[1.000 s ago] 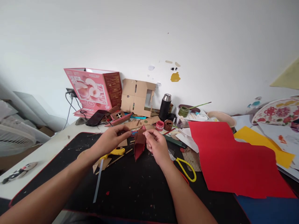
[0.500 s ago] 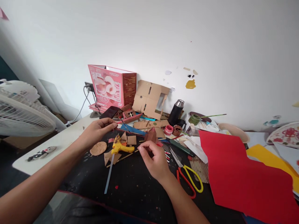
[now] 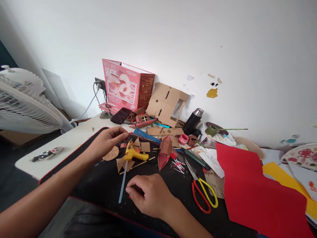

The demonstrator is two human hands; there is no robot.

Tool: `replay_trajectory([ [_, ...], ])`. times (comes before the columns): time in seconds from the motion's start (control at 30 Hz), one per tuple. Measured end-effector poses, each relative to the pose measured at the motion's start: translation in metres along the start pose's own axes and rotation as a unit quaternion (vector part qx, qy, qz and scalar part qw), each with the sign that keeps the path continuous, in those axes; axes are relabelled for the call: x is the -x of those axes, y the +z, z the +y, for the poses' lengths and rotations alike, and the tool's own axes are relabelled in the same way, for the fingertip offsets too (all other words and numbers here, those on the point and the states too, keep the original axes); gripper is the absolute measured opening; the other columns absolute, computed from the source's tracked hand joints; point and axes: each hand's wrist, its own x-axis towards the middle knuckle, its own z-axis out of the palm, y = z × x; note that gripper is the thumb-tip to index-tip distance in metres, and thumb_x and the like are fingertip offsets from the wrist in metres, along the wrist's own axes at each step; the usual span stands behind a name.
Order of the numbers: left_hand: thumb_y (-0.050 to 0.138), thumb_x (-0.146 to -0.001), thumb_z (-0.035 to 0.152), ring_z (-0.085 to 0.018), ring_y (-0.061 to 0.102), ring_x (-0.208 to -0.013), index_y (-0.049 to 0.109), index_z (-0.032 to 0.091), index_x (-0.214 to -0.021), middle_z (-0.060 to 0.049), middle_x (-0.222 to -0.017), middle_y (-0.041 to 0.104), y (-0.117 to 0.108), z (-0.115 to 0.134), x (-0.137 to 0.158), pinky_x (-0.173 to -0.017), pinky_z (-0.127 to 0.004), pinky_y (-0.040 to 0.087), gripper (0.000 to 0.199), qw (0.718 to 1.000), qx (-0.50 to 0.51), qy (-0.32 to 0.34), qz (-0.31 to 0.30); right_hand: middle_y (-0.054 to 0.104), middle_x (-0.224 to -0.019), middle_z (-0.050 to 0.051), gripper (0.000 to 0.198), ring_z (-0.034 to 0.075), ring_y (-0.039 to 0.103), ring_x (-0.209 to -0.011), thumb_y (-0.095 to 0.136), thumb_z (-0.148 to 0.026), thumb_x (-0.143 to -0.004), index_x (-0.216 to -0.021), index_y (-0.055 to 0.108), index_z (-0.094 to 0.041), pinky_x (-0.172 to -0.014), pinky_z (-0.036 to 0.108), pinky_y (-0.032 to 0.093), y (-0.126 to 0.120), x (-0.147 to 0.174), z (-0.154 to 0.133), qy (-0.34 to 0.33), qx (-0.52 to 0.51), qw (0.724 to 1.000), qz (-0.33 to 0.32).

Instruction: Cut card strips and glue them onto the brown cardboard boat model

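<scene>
My left hand (image 3: 111,140) hovers over the far left of the black mat, thumb and fingers pinched together; a speck of red shows at the tips, too small to name. Closer to me, my right hand (image 3: 151,195) is closed with thumb against forefinger, and whatever it may hold is hidden. Between the hands lies a yellow glue gun (image 3: 133,154) with a pale glue stick (image 3: 122,185) sticking out behind. Cardboard scraps (image 3: 145,147) and a round clay-like disc (image 3: 111,154) are beside it. Beyond my right hand rests a reddish-brown cardboard boat (image 3: 165,150).
Scissors (image 3: 198,180) with red and yellow handles lie right of my right hand, near a large red sheet (image 3: 257,185). Farther back stand a black flask (image 3: 193,121), paint jars (image 3: 183,139), a cut cardboard sheet (image 3: 165,104) and a pink box (image 3: 123,87). A fan (image 3: 27,105) is at left.
My right hand has come back toward me and left, away from the boat, which is now uncovered. My left hand stays pinched in nearly the same place. The view has shifted slightly.
</scene>
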Motion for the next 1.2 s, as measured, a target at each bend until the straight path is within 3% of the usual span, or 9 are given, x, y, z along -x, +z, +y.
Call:
replay_trajectory([
  [0.13,0.073,-0.081,0.076,-0.021,0.065,-0.074,0.073,0.022,-0.086,-0.003,-0.08,0.074,-0.003,-0.011,0.003,-0.07,-0.032,0.055,0.055,1.0,0.011,-0.004,-0.01,0.083,-0.083,0.002,0.01,0.019,0.075,-0.068,0.067,-0.028,-0.103,-0.098,0.075,-0.024,-0.064,0.027,0.044,0.002,0.0,-0.004,0.005,0.024,1.0,-0.012],
  [0.4,0.075,-0.075,0.079,-0.022,0.067,-0.073,0.073,0.021,-0.087,-0.004,-0.082,0.076,-0.012,-0.024,0.008,-0.067,-0.031,0.055,0.06,0.999,0.028,-0.026,0.03,0.085,-0.088,0.002,0.013,0.021,0.079,-0.073,0.069,-0.033,-0.104,-0.104,0.077,-0.023,-0.063,0.03,0.044,0.008,-0.01,-0.008,0.011,0.13,0.99,-0.05],
  [0.63,0.071,-0.08,0.073,-0.023,0.068,-0.078,0.073,0.021,-0.088,-0.004,-0.084,0.078,-0.014,-0.033,0.012,-0.071,-0.031,0.053,0.052,0.999,0.003,-0.013,0.052,0.086,-0.093,0.0,0.013,0.019,0.08,-0.075,0.069,-0.031,-0.104,-0.109,0.078,-0.024,-0.066,0.028,0.048,0.004,-0.026,-0.011,0.048,0.155,0.985,-0.063],
  [0.8,0.067,-0.083,0.068,-0.023,0.068,-0.077,0.073,0.023,-0.088,-0.002,-0.081,0.077,-0.008,-0.043,0.011,-0.07,-0.03,0.052,0.046,0.994,-0.036,0.001,0.107,0.087,-0.103,0.0,0.017,0.023,0.083,-0.085,0.067,-0.036,-0.106,-0.113,0.078,-0.025,-0.07,0.03,0.052,0.01,-0.031,-0.012,0.05,0.191,0.977,-0.084],
  [0.93,0.067,-0.082,0.066,-0.024,0.068,-0.076,0.072,0.024,-0.088,-0.002,-0.081,0.077,-0.004,-0.043,0.012,-0.07,-0.031,0.053,0.043,0.988,-0.032,-0.004,0.149,0.087,-0.104,0.002,0.017,0.024,0.083,-0.09,0.064,-0.033,-0.107,-0.113,0.077,-0.024,-0.073,0.032,0.054,0.003,-0.034,-0.009,0.061,0.221,0.97,-0.078],
  [1.2,0.074,-0.076,0.071,-0.023,0.066,-0.075,0.071,0.024,-0.085,-0.002,-0.08,0.074,-0.007,-0.049,0.012,-0.069,-0.031,0.052,0.048,0.984,0.052,-0.031,0.165,0.085,-0.115,0.005,0.019,0.026,0.083,-0.094,0.063,-0.032,-0.108,-0.12,0.074,-0.022,-0.074,0.034,0.056,-0.022,-0.049,0.004,0.145,0.272,0.951,-0.038],
])
